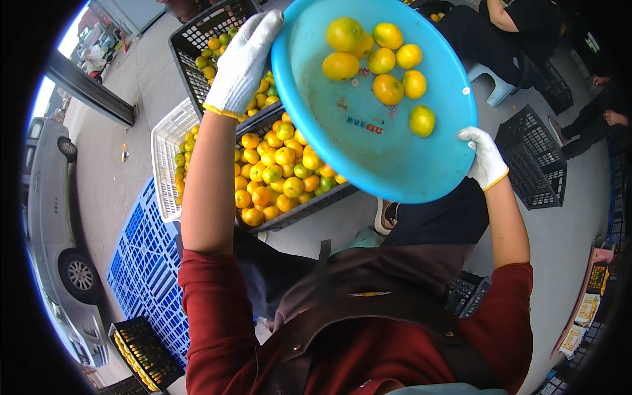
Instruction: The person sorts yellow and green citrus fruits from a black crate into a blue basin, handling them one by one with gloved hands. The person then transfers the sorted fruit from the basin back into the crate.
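Observation:
A round light-blue plastic basin is tilted between my two hands. Several yellow-orange citrus fruits, some greenish, lie inside it, mostly towards the far side. My left hand, in a white knitted glove, grips the rim on the left. Opposite it, my right hand, gloved the same way, has the lower right rim between thumb and fingers. Under the basin's left edge stands a black plastic crate heaped with orange, yellow and green citrus fruits. The basin hides part of this crate.
Left of the heaped crate are a white crate and another black crate, both with fruit. A blue plastic pallet lies nearby. To the right stands a black crate; beyond it, a person sits on a stool.

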`<control>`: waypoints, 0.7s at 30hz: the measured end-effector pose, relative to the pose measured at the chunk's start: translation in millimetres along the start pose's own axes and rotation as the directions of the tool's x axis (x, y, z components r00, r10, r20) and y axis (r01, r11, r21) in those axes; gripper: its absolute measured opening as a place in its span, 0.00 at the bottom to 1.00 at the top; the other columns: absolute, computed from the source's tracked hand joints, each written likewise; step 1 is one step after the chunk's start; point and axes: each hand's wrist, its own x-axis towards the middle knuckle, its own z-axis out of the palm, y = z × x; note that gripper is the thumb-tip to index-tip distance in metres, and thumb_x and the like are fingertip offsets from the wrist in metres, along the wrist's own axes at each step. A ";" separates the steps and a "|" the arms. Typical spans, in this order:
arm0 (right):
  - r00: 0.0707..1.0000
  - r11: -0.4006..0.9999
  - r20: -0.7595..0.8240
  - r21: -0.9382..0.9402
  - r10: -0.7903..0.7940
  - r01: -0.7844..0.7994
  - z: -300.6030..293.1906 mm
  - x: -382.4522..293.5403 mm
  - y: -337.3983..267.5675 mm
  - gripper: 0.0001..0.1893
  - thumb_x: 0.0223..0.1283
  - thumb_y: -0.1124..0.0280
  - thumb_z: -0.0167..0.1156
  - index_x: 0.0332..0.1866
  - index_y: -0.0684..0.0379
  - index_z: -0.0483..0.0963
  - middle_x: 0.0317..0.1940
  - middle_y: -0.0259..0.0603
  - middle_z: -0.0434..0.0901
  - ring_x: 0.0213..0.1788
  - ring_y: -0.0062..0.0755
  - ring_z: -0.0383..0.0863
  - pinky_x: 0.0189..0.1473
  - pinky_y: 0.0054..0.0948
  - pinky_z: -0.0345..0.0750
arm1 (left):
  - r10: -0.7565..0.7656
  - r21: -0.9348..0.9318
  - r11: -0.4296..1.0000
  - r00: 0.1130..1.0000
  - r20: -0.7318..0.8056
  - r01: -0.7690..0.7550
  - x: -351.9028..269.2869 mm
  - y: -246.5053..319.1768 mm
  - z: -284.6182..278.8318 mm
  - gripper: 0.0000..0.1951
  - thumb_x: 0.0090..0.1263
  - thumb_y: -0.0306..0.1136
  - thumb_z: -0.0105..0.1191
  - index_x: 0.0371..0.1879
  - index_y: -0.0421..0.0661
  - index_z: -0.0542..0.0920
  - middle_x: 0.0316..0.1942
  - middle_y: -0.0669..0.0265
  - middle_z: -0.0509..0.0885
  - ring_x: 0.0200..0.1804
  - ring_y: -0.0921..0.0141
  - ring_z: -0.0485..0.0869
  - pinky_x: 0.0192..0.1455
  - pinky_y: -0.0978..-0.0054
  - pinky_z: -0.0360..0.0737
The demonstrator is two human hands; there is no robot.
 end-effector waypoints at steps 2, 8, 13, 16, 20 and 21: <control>0.998 0.994 -0.040 0.101 0.039 -0.035 -28.9 17.3 -26.7 0.11 0.57 0.70 0.63 0.44 0.61 0.77 0.34 0.34 0.83 0.36 0.23 0.85 0.44 0.31 0.85 | 0.023 -0.101 0.995 1.000 0.018 -0.021 20.7 -2.4 19.6 0.22 0.82 0.45 0.52 0.62 0.39 0.78 0.43 0.64 0.85 0.43 0.74 0.85 0.47 0.76 0.83; 0.948 0.955 -0.263 0.182 -0.180 0.232 -137.8 102.9 -12.5 0.12 0.61 0.75 0.61 0.50 0.61 0.75 0.42 0.36 0.83 0.45 0.30 0.85 0.51 0.37 0.85 | -0.385 0.233 0.909 0.911 0.145 0.347 -92.4 -37.2 28.1 0.16 0.80 0.36 0.54 0.59 0.39 0.78 0.43 0.66 0.83 0.41 0.77 0.80 0.48 0.78 0.81; 0.905 0.971 -0.408 0.139 -0.123 0.194 -280.8 191.8 116.6 0.21 0.65 0.70 0.58 0.62 0.61 0.73 0.53 0.42 0.81 0.56 0.41 0.83 0.62 0.43 0.79 | -0.656 0.664 0.551 0.754 -0.029 0.505 -262.5 -118.0 -26.1 0.17 0.78 0.41 0.56 0.59 0.45 0.79 0.43 0.60 0.87 0.41 0.72 0.87 0.49 0.72 0.83; 0.862 0.954 -0.452 0.281 0.228 -0.105 -320.9 194.7 197.7 0.24 0.68 0.62 0.57 0.64 0.67 0.72 0.53 0.50 0.82 0.53 0.43 0.85 0.55 0.47 0.83 | -0.842 0.532 0.303 0.484 -0.238 0.790 -300.7 -112.2 -31.3 0.21 0.75 0.47 0.55 0.60 0.47 0.80 0.49 0.57 0.88 0.50 0.62 0.88 0.57 0.67 0.82; 0.781 0.904 -0.465 0.125 0.417 -0.408 -310.0 183.2 238.4 0.25 0.69 0.61 0.56 0.64 0.68 0.71 0.52 0.51 0.82 0.52 0.44 0.85 0.54 0.47 0.83 | -0.623 0.513 0.236 0.533 -0.572 0.826 -327.6 -134.9 -55.9 0.23 0.74 0.45 0.52 0.60 0.41 0.79 0.54 0.47 0.85 0.56 0.53 0.85 0.63 0.62 0.78; 0.780 0.887 -0.450 0.063 0.434 -0.457 -303.4 186.4 232.7 0.25 0.69 0.60 0.56 0.64 0.68 0.71 0.52 0.51 0.82 0.52 0.44 0.85 0.53 0.47 0.83 | -0.611 0.500 0.188 0.499 -0.614 0.845 -331.6 -145.6 -68.5 0.26 0.73 0.47 0.53 0.62 0.40 0.78 0.56 0.45 0.84 0.58 0.51 0.84 0.63 0.60 0.78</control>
